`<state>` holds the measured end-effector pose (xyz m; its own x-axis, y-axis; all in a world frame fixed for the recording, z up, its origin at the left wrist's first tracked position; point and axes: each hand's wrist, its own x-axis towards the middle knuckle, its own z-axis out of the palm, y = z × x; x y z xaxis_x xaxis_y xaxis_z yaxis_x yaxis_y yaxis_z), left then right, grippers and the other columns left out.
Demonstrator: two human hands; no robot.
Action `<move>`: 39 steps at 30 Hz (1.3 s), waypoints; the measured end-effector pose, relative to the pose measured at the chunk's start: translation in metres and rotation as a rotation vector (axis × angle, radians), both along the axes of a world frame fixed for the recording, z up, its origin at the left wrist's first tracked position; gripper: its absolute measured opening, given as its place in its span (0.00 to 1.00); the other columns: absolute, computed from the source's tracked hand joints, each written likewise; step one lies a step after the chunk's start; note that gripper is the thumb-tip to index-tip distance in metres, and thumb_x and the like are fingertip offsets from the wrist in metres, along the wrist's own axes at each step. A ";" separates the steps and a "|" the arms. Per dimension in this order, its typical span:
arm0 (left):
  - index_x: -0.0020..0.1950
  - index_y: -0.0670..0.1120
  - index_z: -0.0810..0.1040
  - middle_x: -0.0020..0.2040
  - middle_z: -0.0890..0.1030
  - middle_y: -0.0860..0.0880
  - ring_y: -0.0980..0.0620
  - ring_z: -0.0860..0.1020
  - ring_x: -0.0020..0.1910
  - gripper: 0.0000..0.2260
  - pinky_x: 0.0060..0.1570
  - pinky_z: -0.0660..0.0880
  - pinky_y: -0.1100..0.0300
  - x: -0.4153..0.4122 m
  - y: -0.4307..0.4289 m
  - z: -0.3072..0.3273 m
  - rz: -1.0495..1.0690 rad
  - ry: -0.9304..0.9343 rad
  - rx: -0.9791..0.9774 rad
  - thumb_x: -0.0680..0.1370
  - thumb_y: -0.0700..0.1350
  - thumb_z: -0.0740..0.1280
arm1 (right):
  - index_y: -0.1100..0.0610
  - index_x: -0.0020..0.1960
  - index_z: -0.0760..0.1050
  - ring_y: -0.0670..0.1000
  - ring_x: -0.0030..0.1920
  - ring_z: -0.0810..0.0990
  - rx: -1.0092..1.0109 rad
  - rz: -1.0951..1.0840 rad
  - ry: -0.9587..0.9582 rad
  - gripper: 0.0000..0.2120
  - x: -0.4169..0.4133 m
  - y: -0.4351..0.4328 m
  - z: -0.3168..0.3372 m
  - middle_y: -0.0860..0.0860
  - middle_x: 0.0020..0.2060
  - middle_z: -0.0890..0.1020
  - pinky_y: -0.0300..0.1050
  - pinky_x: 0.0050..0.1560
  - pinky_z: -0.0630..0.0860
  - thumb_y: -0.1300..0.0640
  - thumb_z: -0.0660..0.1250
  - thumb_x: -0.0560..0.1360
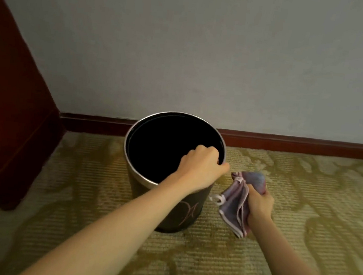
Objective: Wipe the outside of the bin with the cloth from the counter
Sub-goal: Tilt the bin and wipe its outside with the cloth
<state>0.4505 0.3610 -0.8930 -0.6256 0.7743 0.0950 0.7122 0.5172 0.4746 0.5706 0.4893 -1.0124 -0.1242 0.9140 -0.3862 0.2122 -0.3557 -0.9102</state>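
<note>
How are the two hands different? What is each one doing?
The left hand grips the bin by its rim, while the right hand holds the bunched purple cloth. The left hand is up at the bin's top edge; the right hand is lower, beside the bin's right side. Both hands are curled round something.

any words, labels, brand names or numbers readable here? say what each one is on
No readable text anywhere in this view.
bin: only a pinkish curved emblem on its side; a drawn shape, with no letters that can be made out.
cloth: its white loop shows no print.
wall and carpet: no signs or labels.
</note>
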 end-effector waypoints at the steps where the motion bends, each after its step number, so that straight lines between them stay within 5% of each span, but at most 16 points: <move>1: 0.35 0.46 0.74 0.35 0.77 0.46 0.44 0.78 0.37 0.17 0.37 0.77 0.52 0.002 0.000 -0.002 -0.018 0.062 -0.002 0.76 0.57 0.62 | 0.61 0.52 0.77 0.56 0.40 0.81 -0.007 -0.018 0.006 0.12 0.002 -0.001 -0.001 0.58 0.42 0.82 0.48 0.42 0.76 0.58 0.71 0.70; 8: 0.46 0.48 0.73 0.41 0.79 0.49 0.49 0.79 0.39 0.17 0.33 0.77 0.52 -0.020 -0.066 0.006 -0.375 0.475 0.096 0.78 0.58 0.53 | 0.62 0.51 0.77 0.56 0.40 0.81 -0.040 0.018 0.018 0.15 -0.008 -0.013 -0.003 0.59 0.43 0.82 0.48 0.40 0.76 0.55 0.71 0.68; 14: 0.35 0.45 0.76 0.31 0.78 0.49 0.51 0.78 0.30 0.21 0.21 0.72 0.58 -0.045 -0.127 -0.008 -0.500 0.750 0.079 0.78 0.58 0.57 | 0.61 0.53 0.77 0.57 0.43 0.81 -0.077 0.003 0.010 0.17 -0.015 -0.025 -0.006 0.59 0.46 0.82 0.52 0.47 0.79 0.54 0.73 0.67; 23: 0.29 0.44 0.74 0.26 0.76 0.50 0.52 0.76 0.24 0.23 0.18 0.71 0.58 -0.049 -0.123 -0.007 -0.464 0.661 0.125 0.78 0.57 0.57 | 0.62 0.54 0.77 0.56 0.42 0.81 -0.107 -0.031 0.030 0.17 -0.011 -0.029 -0.001 0.60 0.46 0.82 0.49 0.44 0.77 0.55 0.72 0.69; 31: 0.28 0.48 0.69 0.24 0.70 0.54 0.53 0.72 0.24 0.26 0.26 0.67 0.57 -0.070 -0.147 0.023 -0.108 0.415 0.180 0.77 0.63 0.50 | 0.62 0.56 0.76 0.60 0.47 0.81 -0.053 0.023 0.026 0.19 -0.036 -0.047 0.019 0.61 0.49 0.81 0.58 0.52 0.78 0.54 0.71 0.69; 39: 0.25 0.39 0.70 0.23 0.71 0.40 0.42 0.72 0.25 0.31 0.31 0.71 0.46 -0.115 -0.183 0.042 0.122 0.237 0.185 0.79 0.59 0.51 | 0.58 0.57 0.76 0.58 0.46 0.82 0.004 0.195 0.129 0.18 -0.094 -0.076 0.045 0.58 0.48 0.82 0.58 0.52 0.79 0.54 0.71 0.69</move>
<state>0.3358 0.1785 -0.8511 -0.6562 0.6510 0.3817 0.7524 0.5257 0.3969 0.4766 0.4136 -0.9673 -0.3470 0.8692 -0.3521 0.1583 -0.3158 -0.9355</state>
